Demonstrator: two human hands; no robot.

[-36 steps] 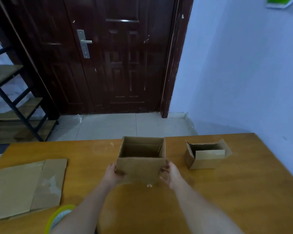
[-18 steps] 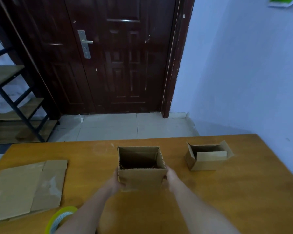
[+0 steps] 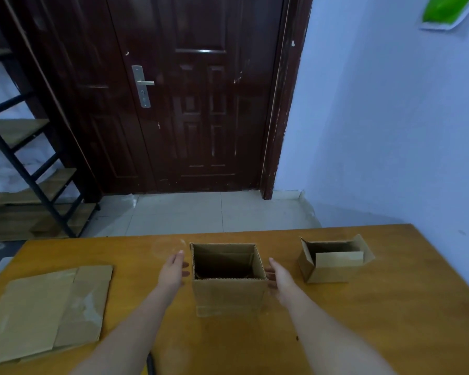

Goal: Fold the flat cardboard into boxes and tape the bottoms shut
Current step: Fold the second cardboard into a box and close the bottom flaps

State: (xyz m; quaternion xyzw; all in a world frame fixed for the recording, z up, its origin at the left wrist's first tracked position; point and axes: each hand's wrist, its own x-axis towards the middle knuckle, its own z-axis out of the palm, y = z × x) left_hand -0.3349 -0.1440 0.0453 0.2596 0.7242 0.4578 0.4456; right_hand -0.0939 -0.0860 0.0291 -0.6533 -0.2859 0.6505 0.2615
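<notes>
While upright at frame centre, folded cardboard box (image 3: 228, 277) flanked by left hand (image 3: 172, 272) and right hand (image 3: 280, 280), fingers straight, holding nothing. Likely next: flat cardboard stack (image 3: 44, 309), lower left.

A room with a door and a table

The brown table (image 3: 390, 320) stands near a dark door (image 3: 195, 104), black steps (image 3: 25, 163) and a blue wall (image 3: 390, 131).

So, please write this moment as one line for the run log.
box: upright on table, top open | left hand: open, beside box | right hand: open, beside box | flat cardboard: waiting
</notes>
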